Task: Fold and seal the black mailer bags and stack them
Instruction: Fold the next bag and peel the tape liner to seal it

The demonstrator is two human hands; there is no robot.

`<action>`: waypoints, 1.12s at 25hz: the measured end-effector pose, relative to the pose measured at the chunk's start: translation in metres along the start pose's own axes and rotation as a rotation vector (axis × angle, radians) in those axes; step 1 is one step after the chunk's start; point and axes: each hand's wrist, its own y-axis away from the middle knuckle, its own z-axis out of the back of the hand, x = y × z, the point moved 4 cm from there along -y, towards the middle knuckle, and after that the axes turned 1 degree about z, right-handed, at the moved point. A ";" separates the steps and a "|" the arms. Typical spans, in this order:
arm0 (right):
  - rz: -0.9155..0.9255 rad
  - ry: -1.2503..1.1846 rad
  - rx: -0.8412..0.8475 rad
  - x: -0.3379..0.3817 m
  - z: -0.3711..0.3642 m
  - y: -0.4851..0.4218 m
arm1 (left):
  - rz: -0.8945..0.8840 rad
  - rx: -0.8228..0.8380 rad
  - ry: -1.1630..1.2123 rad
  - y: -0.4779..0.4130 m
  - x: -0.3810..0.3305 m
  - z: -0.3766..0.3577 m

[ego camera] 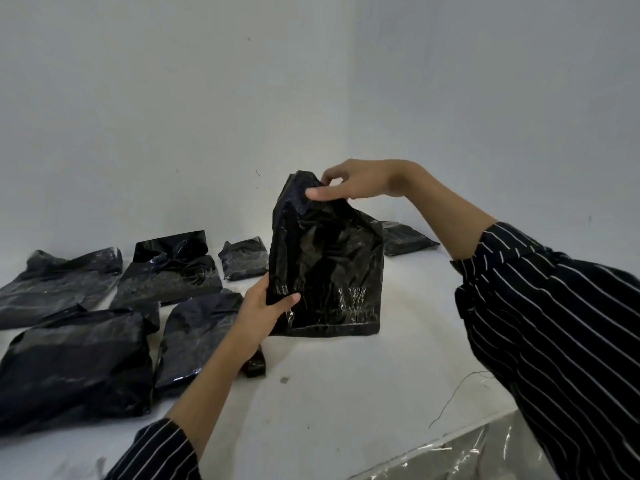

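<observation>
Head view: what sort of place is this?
Likely a makeshift parcel-packing corner: filled black mailer bags spread over a plain white surface, with bare white walls meeting behind.

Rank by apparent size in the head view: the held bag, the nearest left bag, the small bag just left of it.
1. Nearest left bag and held bag: about alike; the left one is nearer the camera, so unranked.
2. Small bag: clearly smallest.
</observation>
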 end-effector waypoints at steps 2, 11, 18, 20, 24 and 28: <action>-0.047 0.084 0.137 -0.010 0.000 0.004 | 0.029 0.068 0.006 -0.002 0.001 0.007; 0.014 0.001 0.196 -0.022 0.003 0.008 | 0.151 0.091 0.064 -0.003 0.007 0.030; -0.021 0.329 -0.301 -0.049 0.019 0.003 | 0.160 0.095 0.113 -0.004 0.007 0.031; 0.003 0.109 -0.528 -0.065 0.019 0.008 | 0.166 0.079 0.148 -0.005 0.008 0.030; 0.010 -0.495 -0.535 -0.095 -0.003 0.016 | 0.194 0.047 0.193 -0.008 0.008 0.025; -0.253 -0.764 -0.184 -0.111 -0.033 0.011 | 0.182 0.048 0.216 -0.012 0.007 0.017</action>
